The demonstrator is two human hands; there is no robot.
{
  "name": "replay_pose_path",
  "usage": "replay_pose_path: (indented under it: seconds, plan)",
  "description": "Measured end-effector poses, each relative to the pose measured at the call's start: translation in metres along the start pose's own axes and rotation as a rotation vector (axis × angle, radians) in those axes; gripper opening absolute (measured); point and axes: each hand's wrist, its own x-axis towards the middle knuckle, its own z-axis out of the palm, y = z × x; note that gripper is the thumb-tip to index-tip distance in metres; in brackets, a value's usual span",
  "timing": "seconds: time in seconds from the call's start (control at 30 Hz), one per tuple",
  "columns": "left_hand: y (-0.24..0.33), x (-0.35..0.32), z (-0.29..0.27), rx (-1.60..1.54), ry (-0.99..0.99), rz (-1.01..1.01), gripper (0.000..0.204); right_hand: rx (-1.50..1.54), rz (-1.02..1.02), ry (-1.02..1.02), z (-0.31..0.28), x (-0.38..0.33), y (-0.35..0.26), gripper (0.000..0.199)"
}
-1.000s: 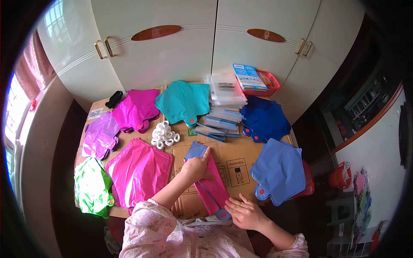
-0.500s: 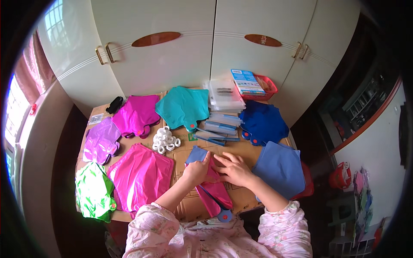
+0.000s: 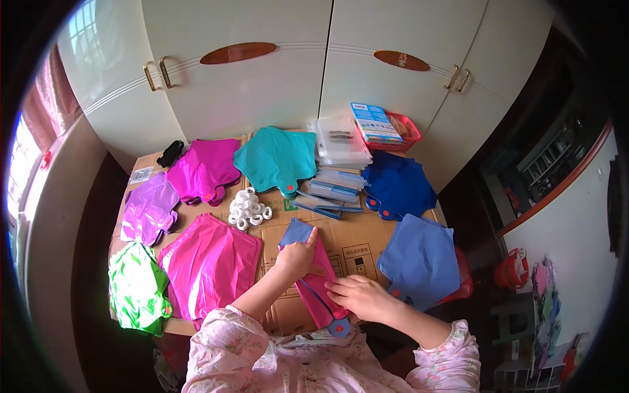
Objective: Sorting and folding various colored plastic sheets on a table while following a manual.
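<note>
A long folded pink foil sheet (image 3: pixel 318 286) with a blue-grey layer (image 3: pixel 298 230) lies lengthwise in front of me on the cardboard. Its near end has a rounded blue-grey tab with a red dot (image 3: pixel 339 329). My left hand (image 3: pixel 297 259) presses on the upper half, index finger stretched forward and thumb apart, so it is open. Lower down, my right hand (image 3: pixel 360 298) rests against the right-hand edge, its fingers reaching out over the pink side, and it looks open. What lies under both palms is hidden.
Flat foil pieces ring the work: bright pink (image 3: pixel 209 265), green (image 3: pixel 136 288), teal (image 3: pixel 275 157), dark blue (image 3: pixel 400 187) and blue-grey (image 3: pixel 422 262). White rings (image 3: pixel 247 209) are heaped behind the folded sheet. Grey-blue strips (image 3: pixel 327 193), clear bags (image 3: pixel 341 147) and a red basket (image 3: pixel 411 131) stand farther back.
My right hand has slid down toward me along the folded sheet's right edge, from beside my left hand. The left hand stays on the upper part. The pink side now looks flatter and narrower.
</note>
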Motion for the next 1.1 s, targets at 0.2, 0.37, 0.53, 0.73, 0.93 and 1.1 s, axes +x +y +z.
replay_pose_path:
  seconds: [0.2, 0.37, 0.53, 0.73, 0.93, 1.1]
  plan:
    - [0.001, -0.001, 0.0, -0.001, 0.004, 0.001, 0.113, -0.035, 0.215, 0.154, 0.013, 0.014, -0.038, 0.024]
    - [0.003, -0.005, -0.005, 0.033, 0.057, -0.031, 0.089, -0.111, 0.313, 0.16, 0.022, 0.022, -0.052, 0.035]
    - [0.016, -0.026, 0.004, 0.177, 0.331, 0.071, 0.036, -0.043, 0.251, 0.348, 0.038, 0.022, -0.043, 0.039]
    - [0.028, -0.042, 0.024, 0.153, 0.457, 0.451, 0.024, 0.05, 0.298, 0.286, 0.047, 0.019, -0.044, 0.039]
    - [0.014, -0.021, 0.014, 0.231, 0.381, 0.313, 0.036, 0.045, 0.271, 0.317, 0.041, 0.02, -0.045, 0.041]
    - [0.006, -0.005, 0.008, 0.151, 0.425, 0.233, 0.043, 0.03, 0.253, 0.306, 0.04, 0.021, -0.044, 0.041]
